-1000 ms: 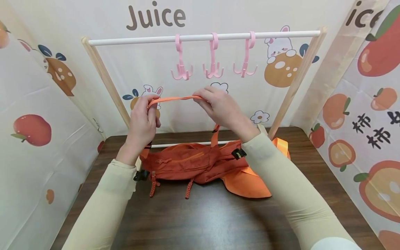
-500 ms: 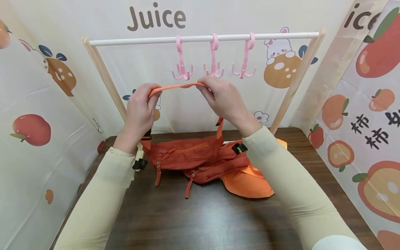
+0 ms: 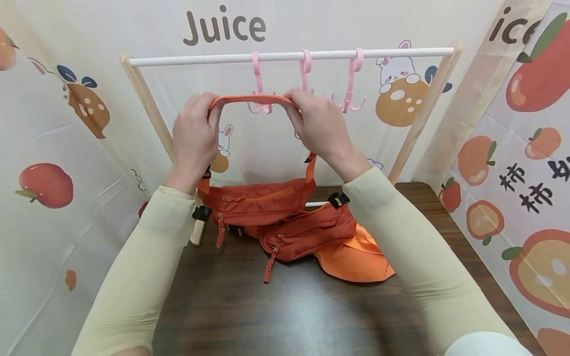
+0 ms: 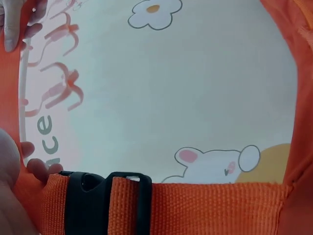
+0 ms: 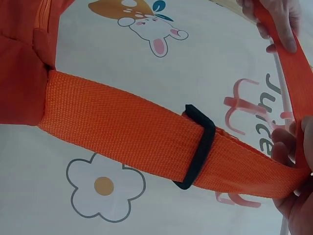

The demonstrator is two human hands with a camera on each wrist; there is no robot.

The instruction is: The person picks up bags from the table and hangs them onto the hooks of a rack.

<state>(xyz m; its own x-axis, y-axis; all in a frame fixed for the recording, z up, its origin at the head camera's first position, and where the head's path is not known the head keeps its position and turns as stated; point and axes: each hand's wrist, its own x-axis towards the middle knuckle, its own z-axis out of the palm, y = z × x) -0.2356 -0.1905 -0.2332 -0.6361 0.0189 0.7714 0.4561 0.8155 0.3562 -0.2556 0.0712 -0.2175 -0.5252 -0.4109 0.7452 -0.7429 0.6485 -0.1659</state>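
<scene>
A rust-orange waist bag (image 3: 262, 203) hangs by its strap (image 3: 249, 99), clear of the table. My left hand (image 3: 192, 131) pinches the strap near its left bend, thumb below. My right hand (image 3: 321, 123) pinches the strap's other end, with a taut stretch between the two hands. In the left wrist view a black side-release buckle (image 4: 89, 203) joins the webbing, and it is fastened. A black slider (image 5: 198, 152) sits on the webbing in the right wrist view. Pink hooks (image 3: 261, 107) are behind the strap; the middle one is partly hidden by my right hand.
A white rail (image 3: 196, 60) on wooden posts (image 3: 147, 106) carries the hooks. On the dark wooden table (image 3: 276, 316) lies a second rust-orange waist bag (image 3: 311, 233), beside a bright orange fabric item (image 3: 352, 263). Printed fabric walls (image 3: 49, 237) enclose the sides and back.
Both hands have raised the strap toward the hooks. The waist bag has lifted off the table, and more of the second bag beneath it shows.
</scene>
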